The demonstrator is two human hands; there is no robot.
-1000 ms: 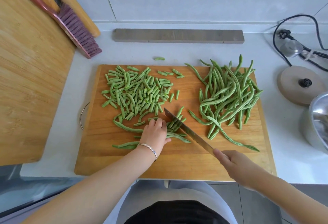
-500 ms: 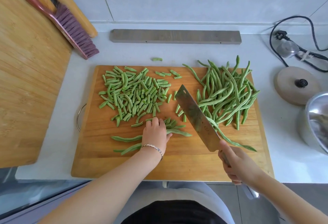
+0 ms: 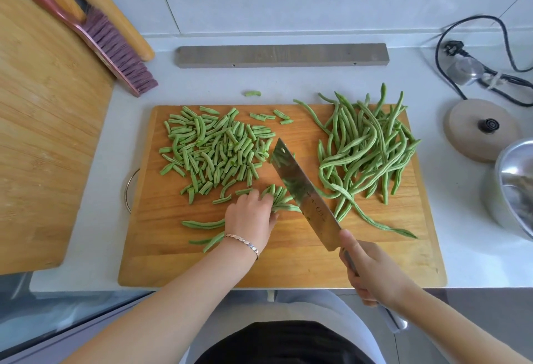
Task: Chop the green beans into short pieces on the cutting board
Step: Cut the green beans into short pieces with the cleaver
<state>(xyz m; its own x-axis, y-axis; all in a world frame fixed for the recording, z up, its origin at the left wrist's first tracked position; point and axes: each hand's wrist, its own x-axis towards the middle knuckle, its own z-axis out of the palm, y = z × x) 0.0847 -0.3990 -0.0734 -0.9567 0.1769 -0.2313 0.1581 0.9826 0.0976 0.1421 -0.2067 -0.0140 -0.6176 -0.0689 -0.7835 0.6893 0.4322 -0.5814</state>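
Observation:
A wooden cutting board point(image 3: 288, 265) lies on the white counter. A heap of short bean pieces point(image 3: 213, 153) covers its far left part, and a pile of long whole green beans point(image 3: 366, 150) lies on its right. My left hand point(image 3: 249, 216) presses down on a small bundle of beans point(image 3: 281, 200) at mid-board, fingers curled over them; their tails stick out to the left. My right hand point(image 3: 372, 271) grips the handle of a cleaver point(image 3: 302, 193), whose blade is tilted flat side up just right of the bundle.
A large bamboo board point(image 3: 43, 133) sits at the left with a brush point(image 3: 115, 46) and a rolling pin point(image 3: 115, 8) behind it. A grey bar point(image 3: 281, 55) lies at the back. A wooden lid point(image 3: 481, 130), a metal pot point(image 3: 513, 187) and a power cord point(image 3: 467, 55) are at the right. One bean piece point(image 3: 253, 93) lies off the board.
The cleaver has risen from its edge-down cut and tilted so its flat side shows, then shifted slightly left toward the bundle. My left hand still holds the beans.

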